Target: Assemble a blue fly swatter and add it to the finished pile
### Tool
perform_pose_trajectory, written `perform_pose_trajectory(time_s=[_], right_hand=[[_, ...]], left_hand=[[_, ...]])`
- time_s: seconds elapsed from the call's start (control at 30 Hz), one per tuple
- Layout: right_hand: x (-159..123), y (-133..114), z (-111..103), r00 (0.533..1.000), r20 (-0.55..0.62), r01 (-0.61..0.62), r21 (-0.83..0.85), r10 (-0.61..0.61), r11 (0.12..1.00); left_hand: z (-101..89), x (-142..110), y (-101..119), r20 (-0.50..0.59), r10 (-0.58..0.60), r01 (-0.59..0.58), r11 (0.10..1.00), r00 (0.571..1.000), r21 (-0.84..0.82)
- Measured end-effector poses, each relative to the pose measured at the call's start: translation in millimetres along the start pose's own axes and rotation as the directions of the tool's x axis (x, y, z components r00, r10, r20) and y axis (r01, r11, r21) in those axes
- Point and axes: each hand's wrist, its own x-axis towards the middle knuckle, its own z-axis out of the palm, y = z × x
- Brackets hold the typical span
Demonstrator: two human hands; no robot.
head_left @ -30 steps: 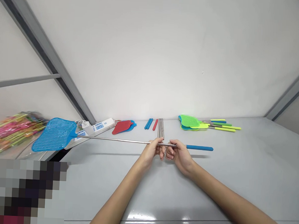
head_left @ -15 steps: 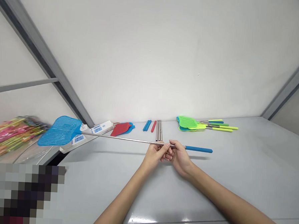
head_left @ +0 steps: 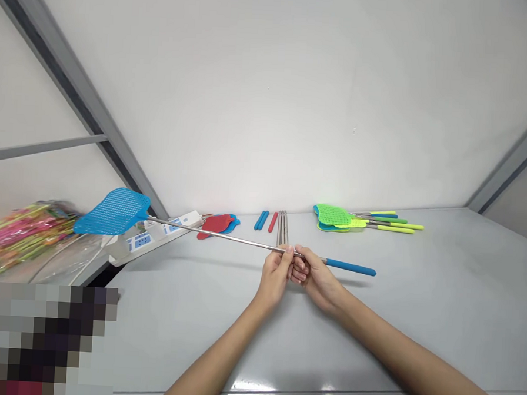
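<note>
Mid-frame, the left hand (head_left: 275,276) and right hand (head_left: 320,278) both grip a slim, shiny metal rod (head_left: 212,234); a perforated blue paddle (head_left: 115,211) flares at left, a smooth, rounded handle (head_left: 350,267) right of centre.

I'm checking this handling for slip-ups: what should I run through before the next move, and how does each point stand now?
1. Left hand closed on the metal rod: ok.
2. Right hand on the rod, next to the blue handle: ok.
3. Blue swatter head at the far end of the rod: ok.
4. Rod held level: not ok; the head end sits higher than the handle end.
5. Swatter head clear of the power strip: cannot tell; they overlap in this view.
6. Swatter pile apart from both hands: ok.
</note>
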Motion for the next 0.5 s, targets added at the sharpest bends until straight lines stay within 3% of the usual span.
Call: perform_pose_trajectory(time_s=[0.23, 0.5], right_hand=[[-1.7, 1.0, 0.8, 0.998, 0.041, -0.041, 0.027, 0.040, 0.999], [-1.0, 4.4, -0.3, 0.997, 0.054, -0.047, 0.011, 0.046, 0.999]], left_hand=[[3.8, -2.7, -9.1, -0.106, 0.007, -0.012, 0.998, 0.994, -0.053], [6.1, -3.9, -17.1, -0.201, -0.014, 0.013, 1.000, 0.980, -0.006]])
